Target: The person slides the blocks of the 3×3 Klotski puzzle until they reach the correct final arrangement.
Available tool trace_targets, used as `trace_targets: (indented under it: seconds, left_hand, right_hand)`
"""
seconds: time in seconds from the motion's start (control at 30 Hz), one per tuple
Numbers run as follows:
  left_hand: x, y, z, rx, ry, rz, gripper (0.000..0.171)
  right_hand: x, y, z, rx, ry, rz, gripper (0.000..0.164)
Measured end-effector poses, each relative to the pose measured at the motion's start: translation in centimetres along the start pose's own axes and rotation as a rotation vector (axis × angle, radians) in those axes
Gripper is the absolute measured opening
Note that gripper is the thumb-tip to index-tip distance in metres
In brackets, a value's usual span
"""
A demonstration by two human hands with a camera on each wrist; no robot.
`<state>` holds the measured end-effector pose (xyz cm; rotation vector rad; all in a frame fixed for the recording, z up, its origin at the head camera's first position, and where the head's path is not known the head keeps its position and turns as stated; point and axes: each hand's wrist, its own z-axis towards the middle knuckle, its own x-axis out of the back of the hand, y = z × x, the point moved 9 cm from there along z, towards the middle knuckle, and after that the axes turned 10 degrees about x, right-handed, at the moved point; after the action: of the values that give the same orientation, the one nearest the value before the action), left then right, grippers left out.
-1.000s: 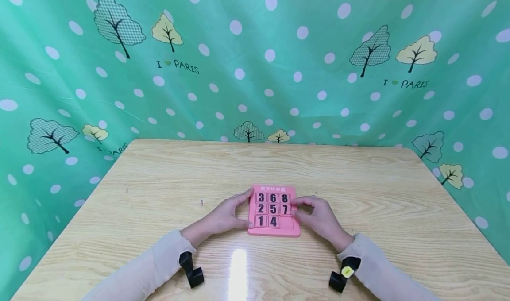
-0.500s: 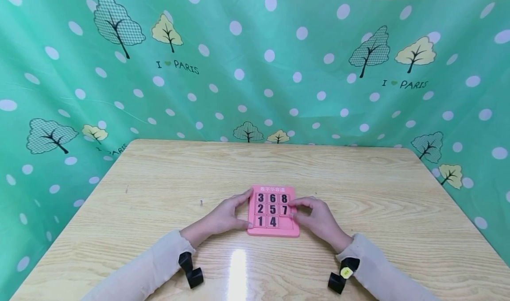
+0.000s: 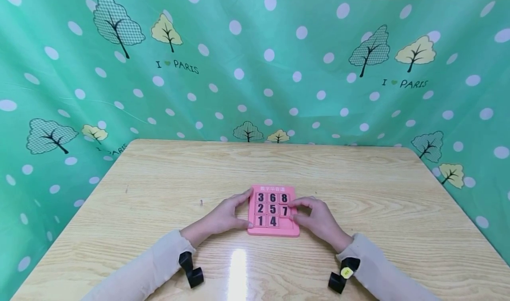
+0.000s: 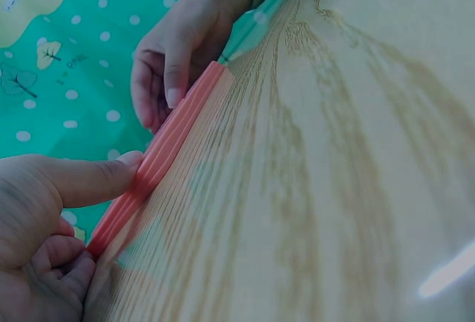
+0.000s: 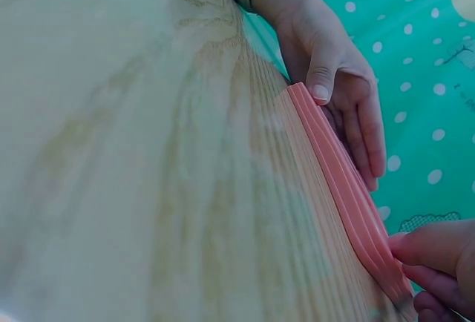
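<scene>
A pink number slide puzzle [image 3: 273, 232] lies flat on the table, with black digits on its tiles. Its rows read 3 6 8, 2 5 7 and 1 4, with a blank slot at the lower right. My left hand [image 3: 223, 215] grips the puzzle's left side, the thumb at the lower corner and a finger near the upper one. In the left wrist view, the thumb of my left hand [image 4: 37, 211] lies against the pink frame. Over the right edge, my right hand [image 3: 320, 219] pinches the 7 tile [image 3: 284, 211] between thumb and index finger.
The light wood table [image 3: 179, 172] reaches back to a green dotted cloth [image 3: 255, 71] printed with trees. A small dark mark [image 3: 201, 202] shows on the wood left of the puzzle. Black wrist cameras [image 3: 191, 270] sit at both cuffs.
The 7 tile has slid slightly down toward the blank slot, with the right thumb and index finger moving along with it. The left hand has stayed in place.
</scene>
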<state>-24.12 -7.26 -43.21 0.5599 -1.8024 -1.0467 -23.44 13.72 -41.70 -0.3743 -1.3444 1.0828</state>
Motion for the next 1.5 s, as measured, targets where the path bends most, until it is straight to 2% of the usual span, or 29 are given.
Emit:
trace_targets:
  seconds: [0.57, 0.77, 1.07, 1.5]
  left_hand:
    - [0.0, 0.2, 0.0, -0.002, -0.007, -0.019, 0.097]
    - [0.0, 0.2, 0.0, -0.014, -0.012, -0.03, 0.097]
    - [0.0, 0.1, -0.1, 0.007, -0.016, -0.029, 0.096]
    - [0.1, 0.4, -0.3, -0.012, -0.007, -0.042, 0.096]
  right_hand:
    - [-0.1, -0.6, -1.2, 0.017, -0.026, 0.017, 0.028]
    - [-0.1, -0.7, -1.3, 0.033, -0.03, 0.016, 0.026]
    - [-0.1, -0.8, -1.6, 0.036, -0.033, 0.047, 0.026]
    - [0.0, -1.0, -1.7, 0.055, -0.038, 0.054, 0.024]
